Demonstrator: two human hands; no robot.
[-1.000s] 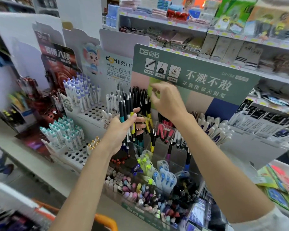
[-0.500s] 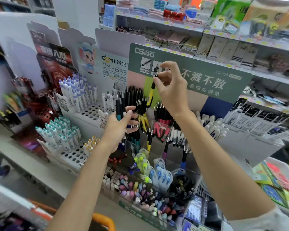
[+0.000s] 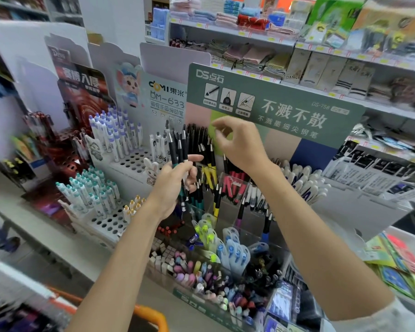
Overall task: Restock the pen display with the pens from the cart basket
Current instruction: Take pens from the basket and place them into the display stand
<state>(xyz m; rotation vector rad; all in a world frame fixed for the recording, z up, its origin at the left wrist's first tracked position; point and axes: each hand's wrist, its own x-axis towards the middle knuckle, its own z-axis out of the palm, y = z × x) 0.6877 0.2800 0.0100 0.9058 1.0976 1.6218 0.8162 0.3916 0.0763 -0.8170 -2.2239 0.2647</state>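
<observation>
My left hand (image 3: 175, 185) grips a bundle of black-topped pens (image 3: 179, 149) upright in front of the pen display (image 3: 273, 111), which has a green header card. My right hand (image 3: 240, 144) hovers just right of the bundle, above the display's yellow-and-black pens (image 3: 210, 174). Its fingers are loosely spread and nothing shows between them. Red pens (image 3: 235, 186) and white pens (image 3: 300, 180) fill the compartments to the right. The cart basket is out of view; only its orange handle (image 3: 151, 313) shows at the bottom.
White peg-hole stands with blue-capped pens (image 3: 115, 137) and teal-capped pens (image 3: 91, 190) sit to the left. Clear bins of erasers and correction tapes (image 3: 216, 257) lie below the display. Shelves of socks and towels (image 3: 249, 56) rise behind.
Half a second ago my right hand held a yellow-and-black pen raised before the header card. It has since dropped over the yellow pens and the pen is no longer in its fingers.
</observation>
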